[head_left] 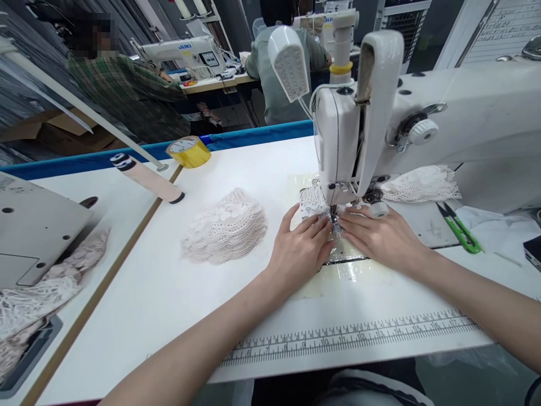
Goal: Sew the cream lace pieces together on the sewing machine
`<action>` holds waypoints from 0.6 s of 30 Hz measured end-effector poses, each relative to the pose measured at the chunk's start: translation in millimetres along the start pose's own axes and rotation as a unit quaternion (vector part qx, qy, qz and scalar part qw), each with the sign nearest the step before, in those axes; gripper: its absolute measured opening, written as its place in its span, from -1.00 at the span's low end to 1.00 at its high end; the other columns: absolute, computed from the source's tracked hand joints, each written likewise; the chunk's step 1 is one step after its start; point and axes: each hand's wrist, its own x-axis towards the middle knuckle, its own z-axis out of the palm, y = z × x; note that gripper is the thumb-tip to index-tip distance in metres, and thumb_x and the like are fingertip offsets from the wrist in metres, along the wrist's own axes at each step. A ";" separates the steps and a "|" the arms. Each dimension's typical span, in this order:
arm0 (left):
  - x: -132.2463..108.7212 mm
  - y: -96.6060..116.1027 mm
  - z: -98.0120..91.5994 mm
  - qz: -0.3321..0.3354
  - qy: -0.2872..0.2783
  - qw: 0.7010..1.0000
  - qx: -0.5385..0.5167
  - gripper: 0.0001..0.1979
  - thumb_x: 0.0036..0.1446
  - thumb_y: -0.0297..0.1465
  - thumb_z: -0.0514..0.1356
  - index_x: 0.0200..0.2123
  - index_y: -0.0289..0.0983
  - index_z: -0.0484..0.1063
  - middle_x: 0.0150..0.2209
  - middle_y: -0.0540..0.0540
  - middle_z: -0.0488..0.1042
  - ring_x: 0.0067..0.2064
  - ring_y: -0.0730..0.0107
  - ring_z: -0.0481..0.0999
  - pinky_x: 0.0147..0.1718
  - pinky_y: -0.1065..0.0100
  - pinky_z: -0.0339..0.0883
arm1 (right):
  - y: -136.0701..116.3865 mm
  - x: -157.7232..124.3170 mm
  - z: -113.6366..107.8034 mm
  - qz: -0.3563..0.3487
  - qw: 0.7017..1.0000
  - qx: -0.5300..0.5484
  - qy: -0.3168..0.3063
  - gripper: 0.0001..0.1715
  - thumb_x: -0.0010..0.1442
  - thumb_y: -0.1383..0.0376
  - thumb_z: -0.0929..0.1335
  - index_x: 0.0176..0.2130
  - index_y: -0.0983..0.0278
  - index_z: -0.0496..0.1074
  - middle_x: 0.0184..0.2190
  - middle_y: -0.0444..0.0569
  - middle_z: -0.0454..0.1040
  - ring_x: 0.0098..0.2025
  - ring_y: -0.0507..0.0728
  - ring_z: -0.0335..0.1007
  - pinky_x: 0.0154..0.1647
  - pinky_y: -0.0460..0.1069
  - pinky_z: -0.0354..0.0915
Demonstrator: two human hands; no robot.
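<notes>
A white sewing machine [338, 146] stands over the table, with its needle and presser foot between my two hands. White lace [311, 200] lies under the machine head, partly hidden by it and by my fingers. My left hand [302, 242] lies flat on the lace's near edge, left of the presser foot, fingers stretched forward. On the right of the foot rests my right hand [380, 234], palm down with its fingers spread toward the needle. Left of my hands sits a pile of lace pieces [228, 228]. More lace [422, 185] lies behind my right hand.
Green thread snips [460, 228] lie at the right. At the back left are a roll of yellow tape [189, 152] and a thread cone [147, 179]. A ruler strip [350, 338] runs along the front edge. Two people sit beyond the table near other machines.
</notes>
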 end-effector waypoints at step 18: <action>0.5 -15.4 -10.6 -0.016 -0.042 0.997 0.070 -0.64 0.31 -0.29 0.00 0.05 -0.34 0.35 0.06 -0.21 0.44 0.06 0.15 0.44 0.07 0.08 0.20 | 0.2 1.0 -5.2 -0.011 1.000 -0.020 0.006 -0.67 0.29 0.42 0.21 -0.04 0.38 0.46 -0.13 0.03 0.55 -0.19 0.14 0.47 0.11 0.17 0.20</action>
